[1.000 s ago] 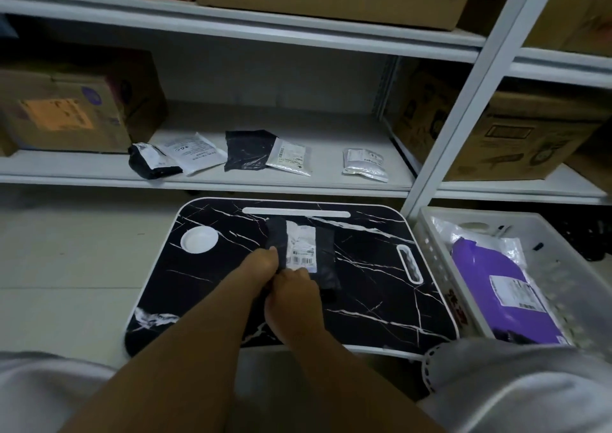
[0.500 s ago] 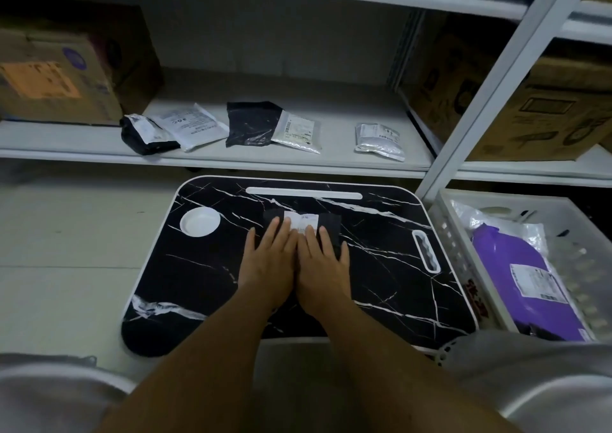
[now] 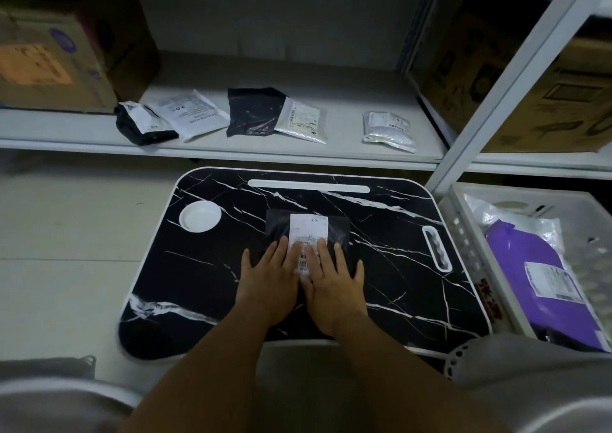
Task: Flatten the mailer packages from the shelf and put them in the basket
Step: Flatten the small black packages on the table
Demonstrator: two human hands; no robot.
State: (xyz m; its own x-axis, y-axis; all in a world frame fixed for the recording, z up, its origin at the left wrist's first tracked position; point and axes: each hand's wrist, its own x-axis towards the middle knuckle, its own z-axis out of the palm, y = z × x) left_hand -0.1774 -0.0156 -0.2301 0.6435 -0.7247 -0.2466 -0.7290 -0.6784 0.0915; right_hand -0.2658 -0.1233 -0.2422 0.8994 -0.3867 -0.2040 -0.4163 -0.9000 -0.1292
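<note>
Left hand (image 3: 270, 278): flat, fingers straight and spread, pressing the near left part of the black mailer; grasps nothing. Half a second ago it lay further up the packet, so it has slid toward the person.
Right hand (image 3: 332, 280): same posture, fingers released and flat on the label's near end, just beside the left hand. A second ago both hands were pinching the packet's near edge; now they smooth it.
Black mailer (image 3: 309, 234): lies flat at the middle of the bench, white label up; more of the label shows than before. Looks mostly flattened, though its dark film against the dark top makes the edges hard to read.
Bench (image 3: 205, 277): black marbled lap tray on the floor, white cup recess at far left.
Basket (image 3: 463, 230): white, right of the bench, already holding a purple mailer (image 3: 530, 287).
Shelf (image 3: 231, 149): far side, five packets left in a row.
Meaning: pressing stroke about done; likely next is lifting this packet right into the basket.
</note>
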